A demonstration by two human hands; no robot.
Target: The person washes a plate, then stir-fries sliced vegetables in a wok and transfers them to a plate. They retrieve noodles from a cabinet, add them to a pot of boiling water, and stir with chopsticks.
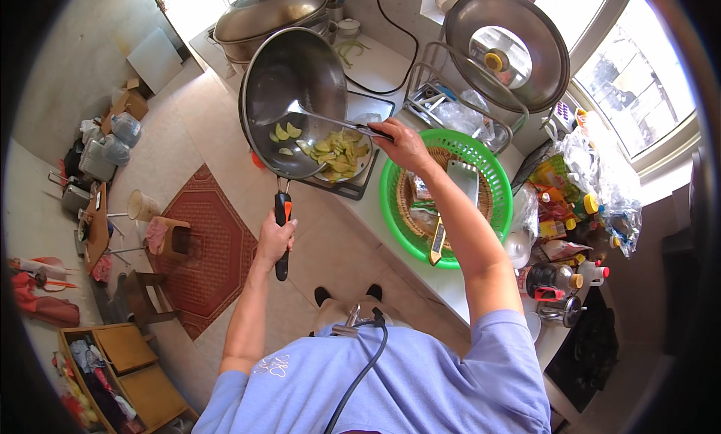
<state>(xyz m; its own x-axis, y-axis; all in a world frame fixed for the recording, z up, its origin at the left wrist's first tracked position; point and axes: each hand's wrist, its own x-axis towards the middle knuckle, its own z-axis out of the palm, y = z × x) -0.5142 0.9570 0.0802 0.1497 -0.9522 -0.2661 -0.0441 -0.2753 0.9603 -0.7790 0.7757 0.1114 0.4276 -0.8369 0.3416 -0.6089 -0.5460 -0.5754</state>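
Observation:
My left hand [275,239] grips the black handle of a dark wok [298,62], which is tilted with its lower right rim over a plate [367,162]. Pale green slices of a cooked vegetable [341,152] lie heaped on that plate, and a few slices [286,131] still cling inside the wok. In my right hand [403,144] is the dark handle of a metal spatula [329,117]; its blade reaches into the wok above the slices. The plate rests over a flat dark cooktop [360,189], partly hidden by the wok.
A green plastic basket [391,225] holding a wicker basket and a cleaver [464,180] stands below my right forearm. Behind are a large lidded steel pot [270,11] and a wok lid [456,56] on a rack. Bottles and bags [555,279] crowd the counter's right side.

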